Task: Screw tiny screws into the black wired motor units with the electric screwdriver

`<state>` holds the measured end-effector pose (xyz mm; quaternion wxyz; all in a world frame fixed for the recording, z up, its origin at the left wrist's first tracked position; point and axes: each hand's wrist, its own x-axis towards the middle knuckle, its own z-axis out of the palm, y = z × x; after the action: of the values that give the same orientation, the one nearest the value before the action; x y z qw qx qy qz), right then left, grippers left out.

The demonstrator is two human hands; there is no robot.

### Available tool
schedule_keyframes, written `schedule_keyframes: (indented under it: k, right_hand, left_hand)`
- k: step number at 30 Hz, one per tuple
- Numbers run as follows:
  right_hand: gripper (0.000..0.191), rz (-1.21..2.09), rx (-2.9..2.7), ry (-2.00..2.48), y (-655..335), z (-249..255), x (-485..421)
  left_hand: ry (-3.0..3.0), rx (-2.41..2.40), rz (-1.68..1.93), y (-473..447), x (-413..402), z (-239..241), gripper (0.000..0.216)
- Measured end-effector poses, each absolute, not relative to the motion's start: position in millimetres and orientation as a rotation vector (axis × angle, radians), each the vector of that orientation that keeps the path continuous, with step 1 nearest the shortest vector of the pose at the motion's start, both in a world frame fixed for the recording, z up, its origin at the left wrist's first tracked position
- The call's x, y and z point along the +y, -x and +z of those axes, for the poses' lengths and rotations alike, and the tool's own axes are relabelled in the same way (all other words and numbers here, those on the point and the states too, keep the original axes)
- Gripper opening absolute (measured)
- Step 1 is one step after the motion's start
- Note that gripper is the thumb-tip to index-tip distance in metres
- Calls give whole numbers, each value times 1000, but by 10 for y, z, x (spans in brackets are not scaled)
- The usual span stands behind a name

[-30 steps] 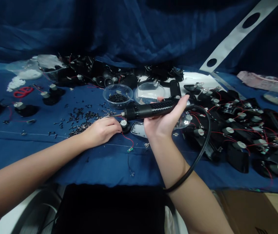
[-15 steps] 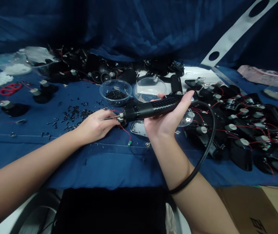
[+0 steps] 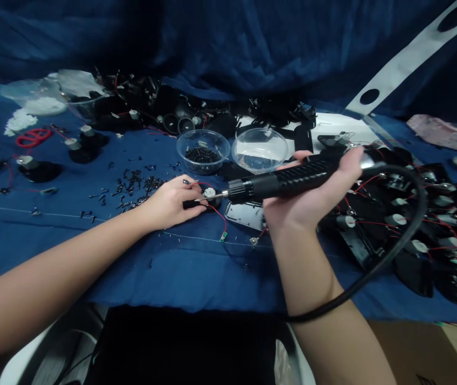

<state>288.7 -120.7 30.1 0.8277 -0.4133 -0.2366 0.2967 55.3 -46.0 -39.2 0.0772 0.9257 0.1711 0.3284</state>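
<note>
Folded blue cloth (image 3: 212, 48) backdrop — dim light

Tabletop (image 3: 124, 278) centre: motor (image 3: 210, 192) just right of left grip (image 3: 170, 204), circuit board (image 3: 223, 237) in front of it. Electric screwdriver (image 3: 288, 181) in right grip (image 3: 303, 208), bit pointing left. Cover shell (image 3: 248, 216) in front of screwdriver's nose. Loose screws (image 3: 134, 184) left of and behind left grip. Left bowl (image 3: 182, 152) and right bowl (image 3: 237, 156) side by side behind; screws in left one. Motor housings (image 3: 417, 272) spread far right.
</note>
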Motion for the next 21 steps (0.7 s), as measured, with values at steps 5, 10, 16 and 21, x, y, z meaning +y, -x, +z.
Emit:
schedule_keyframes:
  k: [5, 10, 16, 21]
  right_hand:
    - [56, 490, -479, 880, -2877, 407, -1247]
    - [57, 373, -632, 879, -2821, 382, -1284]
    - [46, 260, -711, 933, -2697, 344, -1336]
    - [45, 185, -735, 985, -2634, 276, -1325]
  left_hand:
    - [-2906, 302, 911, -516, -424, -346, 13]
    - [-2934, 283, 914, -513, -456, -331, 16]
    - [-2847, 422, 861, -545, -441, -379, 18]
    - [-2727, 468, 872, -565, -421, -440, 15]
